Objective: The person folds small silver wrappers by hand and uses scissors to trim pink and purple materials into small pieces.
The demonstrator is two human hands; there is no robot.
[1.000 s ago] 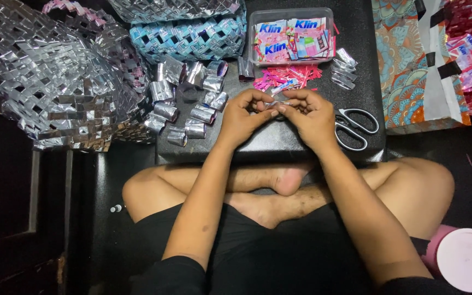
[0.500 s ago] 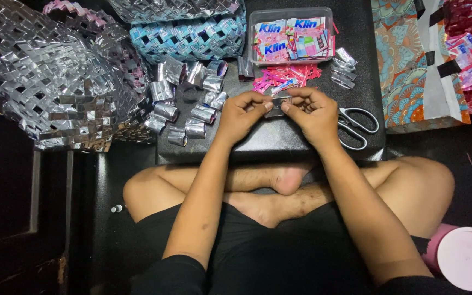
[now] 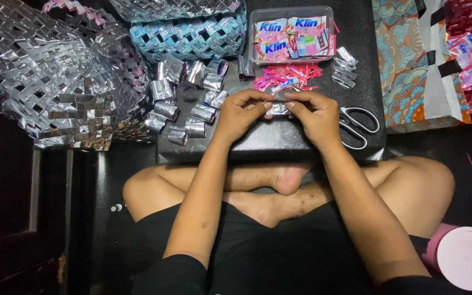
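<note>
**Head view: silver strip pinched over black table**

Head-camera picture: a small folded silver foil strip (image 3: 277,108) is gripped between the fingertips of the left hand (image 3: 241,116) and right hand (image 3: 317,116), both closed on it just above the black table (image 3: 279,143). A crisp fold is judged best pressed with edges aligned. Folded silver pieces (image 3: 192,117) lie to the left, scissors (image 3: 356,125) just beside the right hand, and a clear tray of sachets (image 3: 293,35) beyond.

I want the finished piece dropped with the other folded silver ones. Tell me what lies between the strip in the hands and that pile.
Nothing visible does. The silver strip is pinched between the left hand and right hand, and the folded silver pieces lie just left of the left hand on the black table, with only bare surface between.
</note>
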